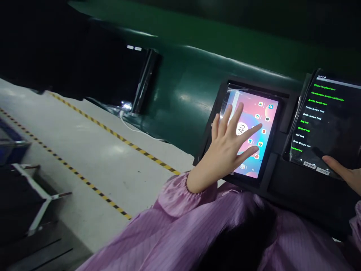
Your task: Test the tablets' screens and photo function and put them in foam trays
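A tablet (269,130) with a lit, colourful home screen lies in a black tray (216,109). Over its screen my left hand (229,141) is spread, fingers apart and nothing in it; whether the fingertips touch the glass cannot be told. To the right, a second tablet (332,124) shows a dark screen with a list of tests in green and white. At that tablet's lower edge is my right hand (344,175), its thumb stretched over the edge near two barcode labels; its other fingers are cut off or hidden.
A green surface (186,94) extends behind the tablets. Another dark device (132,79) with a white cable (132,130) lies at the left. Yellow-and-black tape (113,133) marks the floor, and a cart frame (42,201) stands at the lower left.
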### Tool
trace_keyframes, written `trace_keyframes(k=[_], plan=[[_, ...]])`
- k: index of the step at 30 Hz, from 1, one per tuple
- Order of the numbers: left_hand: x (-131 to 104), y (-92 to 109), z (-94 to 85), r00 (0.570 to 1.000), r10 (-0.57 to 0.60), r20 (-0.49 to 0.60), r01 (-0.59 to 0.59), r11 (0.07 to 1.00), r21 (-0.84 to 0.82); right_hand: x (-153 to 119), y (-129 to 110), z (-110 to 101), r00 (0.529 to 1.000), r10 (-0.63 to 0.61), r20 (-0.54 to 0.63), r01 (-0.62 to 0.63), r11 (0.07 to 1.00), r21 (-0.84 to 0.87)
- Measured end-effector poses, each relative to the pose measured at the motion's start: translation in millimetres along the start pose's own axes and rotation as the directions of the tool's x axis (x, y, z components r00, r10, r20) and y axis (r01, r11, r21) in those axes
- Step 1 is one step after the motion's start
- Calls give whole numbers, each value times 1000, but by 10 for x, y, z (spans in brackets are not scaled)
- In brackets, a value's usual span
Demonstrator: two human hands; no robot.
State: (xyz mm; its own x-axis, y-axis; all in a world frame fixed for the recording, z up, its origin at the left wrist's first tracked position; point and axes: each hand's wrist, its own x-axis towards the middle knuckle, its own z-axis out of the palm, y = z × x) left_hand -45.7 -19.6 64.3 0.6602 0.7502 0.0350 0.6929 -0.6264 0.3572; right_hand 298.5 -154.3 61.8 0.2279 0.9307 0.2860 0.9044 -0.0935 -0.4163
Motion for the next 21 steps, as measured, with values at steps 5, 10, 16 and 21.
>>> trace_keyframes(k=[5, 10, 16, 21], plan=[[223, 65, 50, 998, 53, -30, -51, 996, 70, 16, 17, -11, 998, 37, -49, -36, 999, 19], [280, -41, 21, 996, 91, 2, -91, 994, 54, 20, 47, 11, 994, 44, -101, -42, 999, 23], [381, -671, -147, 987, -76, -144, 74, 997, -20, -2, -102, 19, 999, 36, 15, -35, 999, -28], [646, -1111, -154, 978, -186, -93, 159, 956, -247, -26, -283, 69, 994, -9, 108, 12, 1000, -25]])
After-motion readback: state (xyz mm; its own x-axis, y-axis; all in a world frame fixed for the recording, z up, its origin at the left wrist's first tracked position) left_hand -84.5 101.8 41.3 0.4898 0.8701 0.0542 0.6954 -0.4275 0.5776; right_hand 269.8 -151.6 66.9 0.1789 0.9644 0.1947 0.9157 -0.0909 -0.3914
